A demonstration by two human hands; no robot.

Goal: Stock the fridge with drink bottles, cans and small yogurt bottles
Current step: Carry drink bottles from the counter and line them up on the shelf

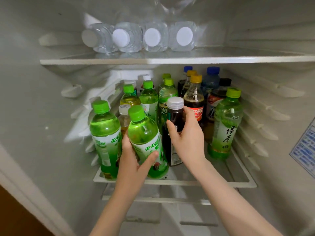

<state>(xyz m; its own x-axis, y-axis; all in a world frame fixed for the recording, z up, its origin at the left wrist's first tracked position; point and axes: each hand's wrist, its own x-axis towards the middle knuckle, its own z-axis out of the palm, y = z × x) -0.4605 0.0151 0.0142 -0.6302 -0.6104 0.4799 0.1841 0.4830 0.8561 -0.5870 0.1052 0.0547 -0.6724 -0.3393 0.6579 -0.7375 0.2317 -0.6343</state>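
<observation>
Both my hands reach into the fridge's lower shelf [238, 182]. My left hand [134, 162] grips a green drink bottle [144, 137] with a green cap, tilted slightly left at the shelf's front. My right hand [189, 135] holds a dark bottle with a silver cap [173, 116], upright beside the green one. A second green bottle [104, 133] stands at the front left. A green tea bottle [225, 126] stands at the front right. Behind them are several more bottles, among them a cola bottle with a yellow cap [194, 99].
The upper shelf [153, 61] carries several clear water bottles [151, 38] lying on their sides, white caps toward me. Ribbed fridge walls close in left and right, with a blue sticker [305, 149] on the right wall. Bare shelf shows between the dark bottle and the green tea bottle.
</observation>
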